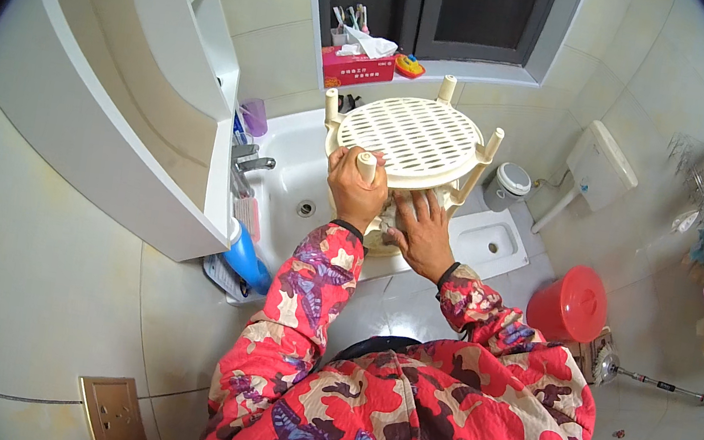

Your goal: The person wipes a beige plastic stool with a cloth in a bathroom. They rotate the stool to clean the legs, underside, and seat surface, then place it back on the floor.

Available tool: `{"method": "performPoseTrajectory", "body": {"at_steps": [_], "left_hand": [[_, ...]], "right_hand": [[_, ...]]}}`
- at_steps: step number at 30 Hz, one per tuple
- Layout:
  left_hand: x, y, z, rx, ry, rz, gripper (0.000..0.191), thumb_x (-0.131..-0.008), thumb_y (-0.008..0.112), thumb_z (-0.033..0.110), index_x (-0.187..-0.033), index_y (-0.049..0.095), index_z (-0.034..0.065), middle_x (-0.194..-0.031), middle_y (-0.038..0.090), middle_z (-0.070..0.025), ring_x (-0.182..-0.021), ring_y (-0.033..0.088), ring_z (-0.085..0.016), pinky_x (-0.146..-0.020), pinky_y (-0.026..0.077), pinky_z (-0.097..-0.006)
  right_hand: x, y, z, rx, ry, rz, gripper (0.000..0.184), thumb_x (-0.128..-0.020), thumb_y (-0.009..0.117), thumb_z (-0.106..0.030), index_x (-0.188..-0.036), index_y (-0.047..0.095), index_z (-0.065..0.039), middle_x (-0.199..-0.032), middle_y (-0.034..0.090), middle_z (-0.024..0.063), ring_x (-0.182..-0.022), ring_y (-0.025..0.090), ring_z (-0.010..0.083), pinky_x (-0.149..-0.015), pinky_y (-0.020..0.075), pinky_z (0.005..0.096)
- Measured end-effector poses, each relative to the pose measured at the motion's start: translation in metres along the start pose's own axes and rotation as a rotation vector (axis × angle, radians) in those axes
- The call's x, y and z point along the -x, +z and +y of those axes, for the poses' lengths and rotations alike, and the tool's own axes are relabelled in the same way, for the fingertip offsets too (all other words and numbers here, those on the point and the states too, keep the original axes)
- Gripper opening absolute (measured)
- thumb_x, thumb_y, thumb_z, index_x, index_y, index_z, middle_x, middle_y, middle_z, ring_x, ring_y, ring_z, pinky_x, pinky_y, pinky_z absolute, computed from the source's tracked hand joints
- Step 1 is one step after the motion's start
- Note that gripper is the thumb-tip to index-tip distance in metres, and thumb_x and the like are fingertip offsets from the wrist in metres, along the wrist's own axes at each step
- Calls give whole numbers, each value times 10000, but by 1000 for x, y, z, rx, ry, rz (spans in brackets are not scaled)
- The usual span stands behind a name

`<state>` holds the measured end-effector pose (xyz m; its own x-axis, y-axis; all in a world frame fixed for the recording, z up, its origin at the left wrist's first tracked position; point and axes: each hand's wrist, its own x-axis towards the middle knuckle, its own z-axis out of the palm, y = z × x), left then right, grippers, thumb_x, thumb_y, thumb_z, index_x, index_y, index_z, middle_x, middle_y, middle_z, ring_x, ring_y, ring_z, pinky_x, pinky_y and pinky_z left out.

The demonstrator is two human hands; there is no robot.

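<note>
A cream plastic tiered rack (412, 135) with a slatted round top and upright posts stands before me, over the right side of the white basin. My left hand (358, 188) is closed around its near-left post at the top tier. Just below the top tier, my right hand (421, 230) lies with fingers spread on a greyish cloth (391, 215), pressed against the rack's inner part. Most of the cloth is hidden by the hand and the tier, so how it is held there is only partly visible.
The white basin (282, 210) has a chrome faucet (256, 164) at its left. A blue bottle (246, 259) is near the cabinet (147, 191). A tissue box (358, 71) sits on the windowsill. To the right are a squat toilet (491, 239), a lidded grey bin (507, 188) and a red bucket (568, 304).
</note>
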<state>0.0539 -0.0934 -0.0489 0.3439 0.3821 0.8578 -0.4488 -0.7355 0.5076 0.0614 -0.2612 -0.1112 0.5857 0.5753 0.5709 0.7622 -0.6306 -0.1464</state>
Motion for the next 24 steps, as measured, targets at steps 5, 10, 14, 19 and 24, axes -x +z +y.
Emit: {"method": "performPoseTrajectory", "body": {"at_steps": [5,10,14,19,24], "left_hand": [[0,-1,5,0,-15,-30,119,-718,647,-6,-753,568,75,-763,691,-69,-736,621,-315,-856,445,-398],[-3,0,8,8,-16,-26,114,-722,648,-3,-748,573,79,-764,688,-66,-741,627,-308,-869,445,-399],[-3,-1,5,-21,-4,3,114,-723,653,-2,-754,573,73,-767,684,-67,-743,626,-310,-878,444,-403],[-2,-1,0,-36,-4,8,110,-730,652,4,-756,571,73,-777,689,-71,-739,602,-333,-864,445,-417],[0,0,-2,-27,-39,29,124,-717,678,5,-766,588,75,-779,682,-89,-768,594,-346,-831,460,-415]], "right_hand": [[-29,29,35,188,65,-157,557,-873,591,-393,-1354,525,-121,-1353,515,202,-1248,455,430,-1017,339,585],[-80,57,94,258,58,-72,478,-874,584,-353,-1320,585,-182,-1376,557,72,-1271,504,294,-1074,371,438],[-82,75,90,87,108,90,423,-851,626,-336,-1238,647,-164,-1283,623,88,-1232,530,311,-1065,375,439],[-65,74,22,-19,25,124,369,-732,621,-110,-1091,681,-53,-1107,662,195,-1081,595,398,-936,467,464],[-30,52,-20,-425,-253,51,320,-739,572,-45,-1056,601,-6,-1040,630,213,-974,585,438,-858,466,506]]}}
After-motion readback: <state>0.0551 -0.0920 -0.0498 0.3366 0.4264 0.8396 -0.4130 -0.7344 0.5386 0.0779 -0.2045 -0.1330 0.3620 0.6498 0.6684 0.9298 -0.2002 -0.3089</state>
